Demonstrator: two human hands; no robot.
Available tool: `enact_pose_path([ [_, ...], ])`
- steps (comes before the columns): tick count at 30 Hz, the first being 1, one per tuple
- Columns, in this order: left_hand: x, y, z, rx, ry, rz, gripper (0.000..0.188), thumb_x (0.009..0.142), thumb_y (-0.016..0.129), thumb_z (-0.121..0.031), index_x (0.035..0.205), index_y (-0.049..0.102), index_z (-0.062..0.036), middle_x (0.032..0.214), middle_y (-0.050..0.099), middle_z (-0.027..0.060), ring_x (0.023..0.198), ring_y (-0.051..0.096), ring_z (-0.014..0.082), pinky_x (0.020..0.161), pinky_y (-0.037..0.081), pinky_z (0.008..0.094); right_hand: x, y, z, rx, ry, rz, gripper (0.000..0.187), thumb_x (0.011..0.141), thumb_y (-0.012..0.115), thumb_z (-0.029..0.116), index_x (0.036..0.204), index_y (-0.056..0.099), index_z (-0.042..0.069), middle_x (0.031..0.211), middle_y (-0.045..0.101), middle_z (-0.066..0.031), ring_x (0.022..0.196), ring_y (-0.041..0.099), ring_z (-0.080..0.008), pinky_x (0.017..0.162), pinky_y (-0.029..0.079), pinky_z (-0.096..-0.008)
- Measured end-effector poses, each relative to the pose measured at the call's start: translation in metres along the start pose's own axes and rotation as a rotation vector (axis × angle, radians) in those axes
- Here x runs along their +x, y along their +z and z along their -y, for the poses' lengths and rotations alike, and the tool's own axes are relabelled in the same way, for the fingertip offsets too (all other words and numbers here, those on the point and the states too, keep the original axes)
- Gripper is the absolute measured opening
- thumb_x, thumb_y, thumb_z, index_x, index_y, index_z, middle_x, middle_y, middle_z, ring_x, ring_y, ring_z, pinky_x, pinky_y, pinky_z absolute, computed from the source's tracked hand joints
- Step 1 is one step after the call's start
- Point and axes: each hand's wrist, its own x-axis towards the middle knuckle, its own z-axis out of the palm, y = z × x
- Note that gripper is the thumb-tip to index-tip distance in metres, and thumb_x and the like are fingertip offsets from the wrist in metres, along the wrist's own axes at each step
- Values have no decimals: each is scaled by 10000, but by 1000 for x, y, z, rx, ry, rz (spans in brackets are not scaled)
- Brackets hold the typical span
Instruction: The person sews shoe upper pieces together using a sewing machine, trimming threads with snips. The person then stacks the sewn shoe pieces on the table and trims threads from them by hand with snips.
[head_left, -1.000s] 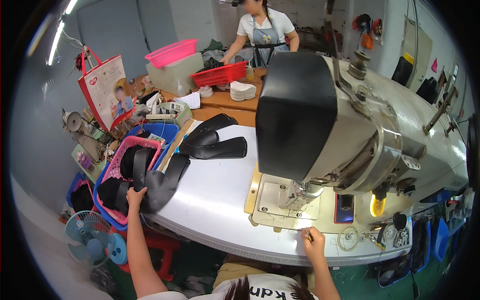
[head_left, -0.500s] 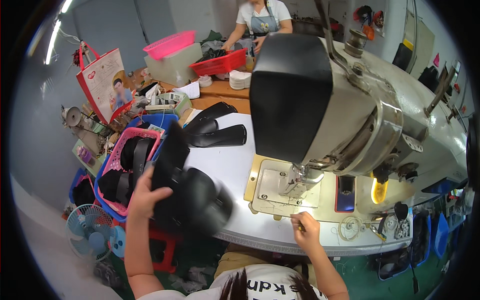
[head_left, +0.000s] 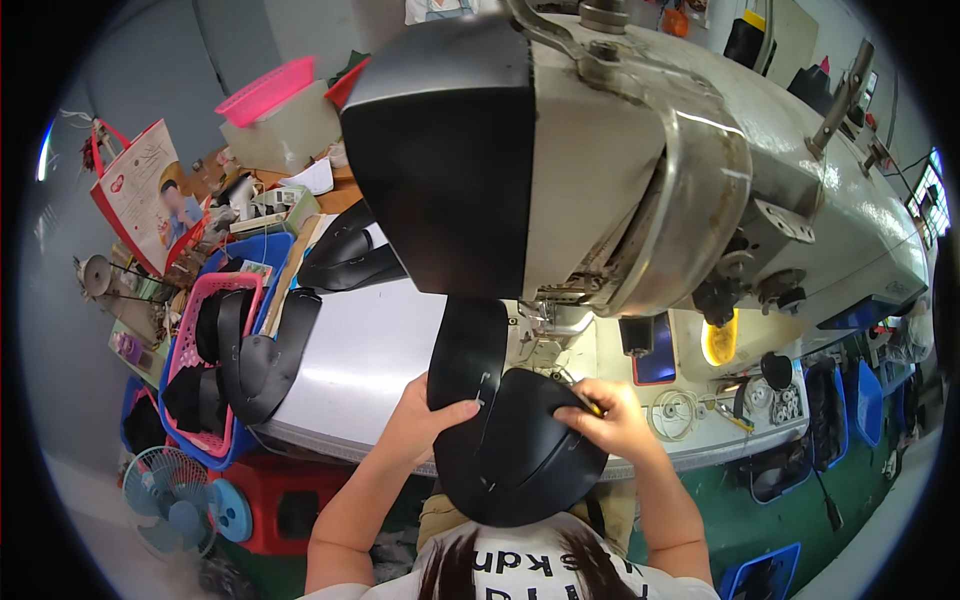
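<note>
Both hands hold a black leather-like shoe upper (head_left: 520, 470), a curved piece with a rounded end and small stitched or slit marks. It hangs over the front edge of the sewing table (head_left: 370, 360), just before the sewing machine (head_left: 640, 200). My left hand (head_left: 425, 420) grips its left side, thumb on top. My right hand (head_left: 608, 420) pinches the right edge, with a small yellow tool (head_left: 594, 408) mostly hidden in the fingers. The machine's head covers part of the needle area. Another black upper (head_left: 265, 355) lies at the table's left end.
More black uppers (head_left: 350, 255) lie at the back left. Beside the table stand a pink basket (head_left: 190, 345) in a blue crate (head_left: 225, 460), a red stool (head_left: 260, 490) and a fan (head_left: 170, 505). A phone (head_left: 655, 350) and a wire coil (head_left: 675, 412) lie right of the needle.
The left hand has moved right from near the basket to the table's front. The right hand has joined it on the shoe upper. The whole view has shifted, and the co-worker is mostly out of frame.
</note>
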Motion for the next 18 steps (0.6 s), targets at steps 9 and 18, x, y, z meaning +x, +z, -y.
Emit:
enact_pose_path([
  [9, 47, 34, 6, -194, 51, 1, 245, 716, 569, 30, 943, 488, -17, 863, 558, 51, 764, 554, 124, 701, 462, 254, 24, -39, 5, 53, 154, -199, 106, 728, 581, 86, 788, 572, -1, 686, 557, -15, 593, 451, -49, 540, 380, -198],
  [18, 63, 54, -3, -213, 53, -101, 291, 718, 563, 21, 982, 462, -47, 872, 548, 42, 786, 545, 133, 698, 456, 263, 37, -44, -13, 177, 46, -417, 123, 722, 548, 146, 727, 591, 31, 604, 544, 13, 523, 415, -52, 475, 336, -217],
])
